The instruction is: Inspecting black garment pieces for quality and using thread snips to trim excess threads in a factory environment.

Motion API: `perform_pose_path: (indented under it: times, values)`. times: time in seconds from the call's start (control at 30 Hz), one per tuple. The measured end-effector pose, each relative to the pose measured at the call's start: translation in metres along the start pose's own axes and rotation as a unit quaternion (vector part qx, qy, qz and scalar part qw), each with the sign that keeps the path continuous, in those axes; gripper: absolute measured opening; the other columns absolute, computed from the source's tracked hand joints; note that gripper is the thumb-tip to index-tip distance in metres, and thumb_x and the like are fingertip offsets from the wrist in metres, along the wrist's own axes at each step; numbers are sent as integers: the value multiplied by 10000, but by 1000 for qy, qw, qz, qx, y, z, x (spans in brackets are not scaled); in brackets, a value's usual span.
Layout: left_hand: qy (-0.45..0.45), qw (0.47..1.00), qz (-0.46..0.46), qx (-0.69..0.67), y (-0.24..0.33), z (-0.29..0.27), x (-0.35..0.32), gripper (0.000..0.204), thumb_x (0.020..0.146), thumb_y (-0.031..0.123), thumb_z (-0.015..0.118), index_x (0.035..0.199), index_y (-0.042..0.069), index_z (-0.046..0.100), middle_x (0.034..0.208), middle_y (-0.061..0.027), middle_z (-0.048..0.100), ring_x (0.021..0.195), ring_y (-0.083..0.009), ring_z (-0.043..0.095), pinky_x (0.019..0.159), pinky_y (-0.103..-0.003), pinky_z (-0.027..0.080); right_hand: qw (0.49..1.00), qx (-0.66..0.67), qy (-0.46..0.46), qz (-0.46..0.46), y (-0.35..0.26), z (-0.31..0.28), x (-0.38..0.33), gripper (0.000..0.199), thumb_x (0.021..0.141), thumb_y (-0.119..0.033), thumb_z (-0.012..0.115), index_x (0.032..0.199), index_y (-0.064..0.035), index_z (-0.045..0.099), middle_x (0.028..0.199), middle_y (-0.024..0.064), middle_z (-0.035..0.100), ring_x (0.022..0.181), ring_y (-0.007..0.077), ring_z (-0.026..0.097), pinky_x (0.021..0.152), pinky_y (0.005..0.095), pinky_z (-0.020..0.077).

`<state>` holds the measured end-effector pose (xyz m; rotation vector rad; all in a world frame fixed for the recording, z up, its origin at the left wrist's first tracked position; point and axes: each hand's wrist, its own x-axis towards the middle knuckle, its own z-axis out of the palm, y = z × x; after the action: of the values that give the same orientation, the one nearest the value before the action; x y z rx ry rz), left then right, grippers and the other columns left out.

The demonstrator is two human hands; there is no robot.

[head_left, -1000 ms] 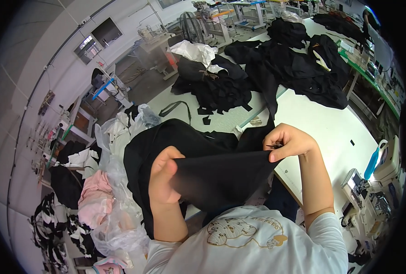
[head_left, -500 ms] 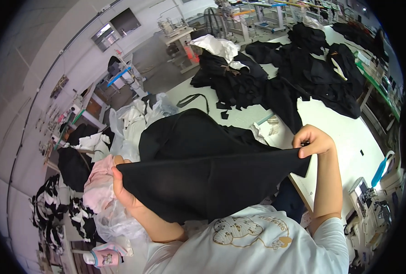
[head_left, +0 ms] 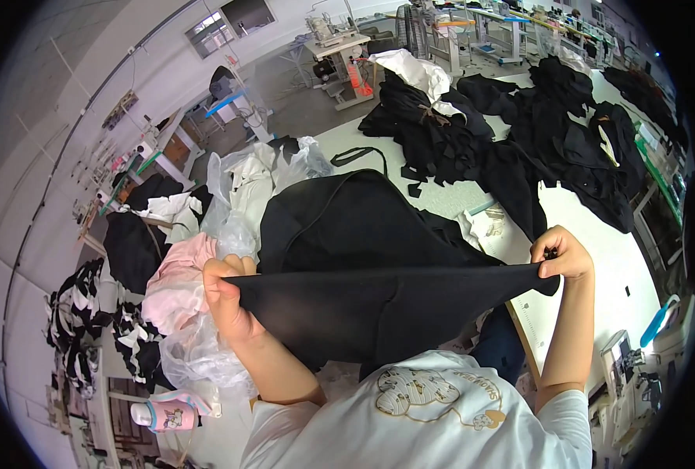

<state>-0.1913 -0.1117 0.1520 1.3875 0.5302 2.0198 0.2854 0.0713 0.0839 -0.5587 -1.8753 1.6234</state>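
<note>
A piece of black fabric (head_left: 332, 309) is stretched taut between my two hands, its upper edge nearly straight from side to side. My left hand (head_left: 232, 301) pinches its left end between thumb and fingers. At the right end, my right hand (head_left: 564, 254) grips the other corner, and a small end hangs below the fist. A seam or fold runs down near the middle of the cloth. Just beyond it, a larger heap of black cloth (head_left: 339, 215) bulges up from the white table (head_left: 597, 227); whether it joins the held piece I cannot tell.
Piles of black garments (head_left: 574, 141) and a white cloth (head_left: 418, 70) cover the table's far side. Pink fabric (head_left: 179, 277) and clear plastic bags (head_left: 207, 356) lie left. A pink bottle (head_left: 167, 414) stands lower left; a sewing machine (head_left: 628, 383) is at lower right.
The view has shifted, so the surroundings sit further right and lower. Both hands still hold the black fabric stretched; its hanging part looks shallower now.
</note>
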Motion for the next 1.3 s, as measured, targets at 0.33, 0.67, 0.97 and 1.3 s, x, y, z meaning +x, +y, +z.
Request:
perform_pose_path:
  times: [0.33, 0.67, 0.97, 1.3]
  values:
    - [190, 800, 171, 543, -27, -2, 14, 133, 857, 80, 675, 933, 18, 586, 899, -75, 545, 850, -224, 533, 836, -343, 434, 985, 10, 171, -21, -11, 33, 17, 246, 692, -168, 839, 746, -27, 645, 682, -17, 614, 579, 47, 520, 549, 198, 392]
    - [-186, 898, -322, 234, -168, 90, -98, 196, 945, 157, 576, 1090, 34, 626, 868, -102, 698, 753, -189, 676, 664, -308, 536, 923, -295, 173, -177, -74, 122, 48, 154, 702, 30, 720, 842, -36, 715, 751, 84, 680, 663, 189, 660, 583, 261, 491]
    - [226, 933, 40, 277, -155, 86, -79, 127, 927, 36, 525, 1016, 6, 610, 941, -94, 638, 828, -197, 622, 729, -288, 505, 866, -341, 192, -312, -64, 141, -2, 170, 679, -41, 765, 841, -72, 723, 586, 15, 583, 448, 147, 538, 415, 269, 392]
    - [247, 831, -145, 477, -106, 14, -57, 370, 954, 227, 508, 1241, 2, 568, 1268, -163, 562, 1162, -308, 542, 1008, -411, 418, 923, -281, 11, -263, -29, 157, -6, 295, 649, -55, 748, 941, -45, 707, 631, 18, 570, 514, 156, 569, 469, 289, 451]
